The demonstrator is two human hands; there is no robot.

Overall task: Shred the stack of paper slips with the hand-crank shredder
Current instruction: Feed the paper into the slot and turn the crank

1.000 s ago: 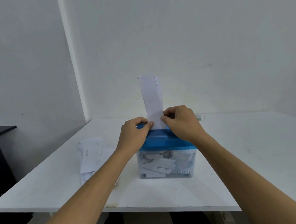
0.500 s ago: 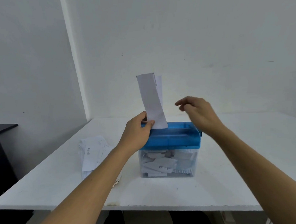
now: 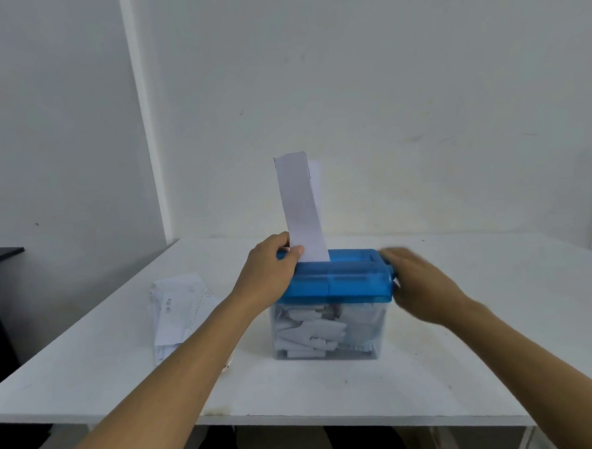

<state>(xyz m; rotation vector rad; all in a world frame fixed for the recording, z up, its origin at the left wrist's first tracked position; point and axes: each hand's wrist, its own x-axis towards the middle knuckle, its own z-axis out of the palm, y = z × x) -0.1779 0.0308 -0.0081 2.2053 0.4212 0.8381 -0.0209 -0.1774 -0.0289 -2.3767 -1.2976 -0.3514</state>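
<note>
- The stack of slips (image 3: 179, 306) lies flat on the counter (image 3: 466, 352), well to the left of the left hand's fingers and not touching them. I judge it is the supply, kept within easy reach of that hand for the next feed.
- The left hand (image 3: 269, 270) rests on the left end of the shredder (image 3: 346, 290), on its blue lid (image 3: 351, 266). Its fingers (image 3: 281, 240) and thumb pinch the lower left edge of one slip (image 3: 300, 210), fingers behind the paper and thumb in front. The hold is low, right at the slot. That is probably to keep the limp paper upright and square to the cutters, and to pin the light box down.
- The slip rises from between those fingers, leaning slightly left, with its bottom end in the slot. A second sheet seems to stand just behind it, but it is too pale to be sure. Most of the slip's length is above the lid, so I judge the shredding of this piece has barely begun.
- Below the fingers, the clear bin (image 3: 378, 323) is heaped with shreds (image 3: 310, 333), so a good part of the task looks done.
- The right hand (image 3: 417, 283) is at the right end of the lid, touching it or just beside it, and it is blurred. I cannot tell whether its fingers are wide or closed on anything. The crank is hidden behind this hand, which is likely there to turn it.
</note>
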